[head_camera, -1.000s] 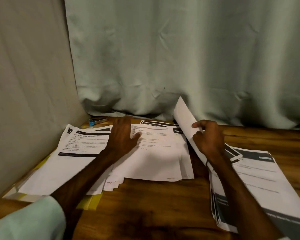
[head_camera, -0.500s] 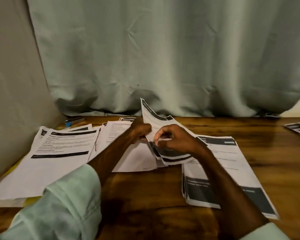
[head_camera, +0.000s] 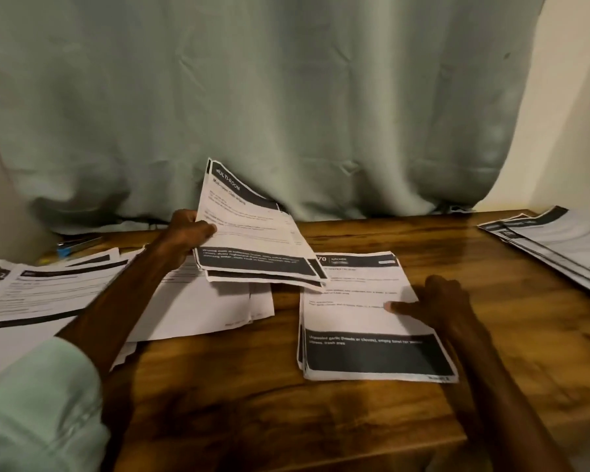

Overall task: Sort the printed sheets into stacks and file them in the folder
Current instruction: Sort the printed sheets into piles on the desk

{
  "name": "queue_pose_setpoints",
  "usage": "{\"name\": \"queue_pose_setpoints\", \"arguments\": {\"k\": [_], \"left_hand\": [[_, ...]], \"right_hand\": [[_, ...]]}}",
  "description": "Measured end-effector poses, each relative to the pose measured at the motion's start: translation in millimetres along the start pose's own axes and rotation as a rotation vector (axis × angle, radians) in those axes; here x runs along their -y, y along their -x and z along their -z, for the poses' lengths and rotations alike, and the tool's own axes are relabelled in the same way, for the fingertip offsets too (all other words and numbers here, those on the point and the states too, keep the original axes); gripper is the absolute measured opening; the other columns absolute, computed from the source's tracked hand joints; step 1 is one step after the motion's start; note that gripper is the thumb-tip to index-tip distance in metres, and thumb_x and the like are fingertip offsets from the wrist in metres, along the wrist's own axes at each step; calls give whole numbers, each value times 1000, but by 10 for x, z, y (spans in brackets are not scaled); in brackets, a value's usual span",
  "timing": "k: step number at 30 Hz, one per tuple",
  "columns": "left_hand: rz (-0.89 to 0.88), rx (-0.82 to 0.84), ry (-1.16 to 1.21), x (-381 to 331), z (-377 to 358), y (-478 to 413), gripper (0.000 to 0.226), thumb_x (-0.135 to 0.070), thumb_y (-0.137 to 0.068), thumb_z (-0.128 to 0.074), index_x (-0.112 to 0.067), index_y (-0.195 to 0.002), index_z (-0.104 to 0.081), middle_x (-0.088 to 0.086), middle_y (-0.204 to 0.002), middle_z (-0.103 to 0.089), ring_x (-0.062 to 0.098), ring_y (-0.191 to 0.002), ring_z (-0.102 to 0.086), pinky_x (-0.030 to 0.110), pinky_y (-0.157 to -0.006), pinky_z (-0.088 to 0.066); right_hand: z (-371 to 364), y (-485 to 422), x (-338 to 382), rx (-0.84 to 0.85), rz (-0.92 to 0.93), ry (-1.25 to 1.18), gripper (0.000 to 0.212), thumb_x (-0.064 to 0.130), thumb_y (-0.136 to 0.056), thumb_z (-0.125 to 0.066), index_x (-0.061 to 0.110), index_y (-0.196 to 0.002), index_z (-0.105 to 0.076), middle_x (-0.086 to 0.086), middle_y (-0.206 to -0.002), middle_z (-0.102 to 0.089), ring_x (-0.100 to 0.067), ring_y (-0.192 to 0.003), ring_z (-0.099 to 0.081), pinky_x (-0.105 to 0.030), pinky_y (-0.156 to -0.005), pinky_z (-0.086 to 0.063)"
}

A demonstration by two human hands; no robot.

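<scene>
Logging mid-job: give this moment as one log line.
phase: sorting | left hand: holds MULTI-ROOM sheets raised | right hand: touches KITCHEN stack | other piles: left pile, far-right pile on table

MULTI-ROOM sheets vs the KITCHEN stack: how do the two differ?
The MULTI-ROOM sheets are lifted and tilted, gripped by the left hand; the KITCHEN stack lies flat on the table, the right hand touching it. Headers differ: MULTI-ROOM versus KITCHEN. Both are white prints with dark bands top and bottom.

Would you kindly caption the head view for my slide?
Left hand holds MULTI-ROOM sheets while right hand rests on the KITCHEN stack.
</scene>
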State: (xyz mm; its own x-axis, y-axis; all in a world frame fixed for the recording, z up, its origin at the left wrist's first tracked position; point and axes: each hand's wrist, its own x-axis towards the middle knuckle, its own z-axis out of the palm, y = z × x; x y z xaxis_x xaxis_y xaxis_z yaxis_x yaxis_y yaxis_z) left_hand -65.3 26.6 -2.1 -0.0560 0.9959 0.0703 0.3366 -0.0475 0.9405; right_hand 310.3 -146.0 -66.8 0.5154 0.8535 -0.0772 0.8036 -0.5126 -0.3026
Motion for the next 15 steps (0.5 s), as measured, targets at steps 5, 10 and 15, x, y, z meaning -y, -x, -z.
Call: {"name": "queue_pose_setpoints", "arguments": {"k": [5,10,15], "left_hand": [[42,46,-8,29,-90,97,33,3,-98,-59,3,-131,-61,19,-134,-64,29,-92,-67,34,-74,-54],[53,43,-8,35,-165,91,35,1,-98,-61,3,-132,-60,21,-133,-64,34,-99,-66,43,-88,-53],[70,75,6,132,-215,47,35,-1,-97,-63,0,-132,-61,21,-132,-65,40,-105,-67,51,-93,-54]], "right_hand": [[228,109,236,108,16,-68,83,39,-76,-88,5,-140,-47,-16,-144,-53,-33,-130,-51,-39,-102,-44],[376,35,307,219,25,-146,90,24,-71,-92,5,-145,-44,-15,-150,-49,-35,-136,-49,-45,-111,-43],[350,48,224,207,23,-304,85,22,-69,-93,6,-140,-49,-13,-146,-53,-34,-133,-51,-46,-109,-45]]}}
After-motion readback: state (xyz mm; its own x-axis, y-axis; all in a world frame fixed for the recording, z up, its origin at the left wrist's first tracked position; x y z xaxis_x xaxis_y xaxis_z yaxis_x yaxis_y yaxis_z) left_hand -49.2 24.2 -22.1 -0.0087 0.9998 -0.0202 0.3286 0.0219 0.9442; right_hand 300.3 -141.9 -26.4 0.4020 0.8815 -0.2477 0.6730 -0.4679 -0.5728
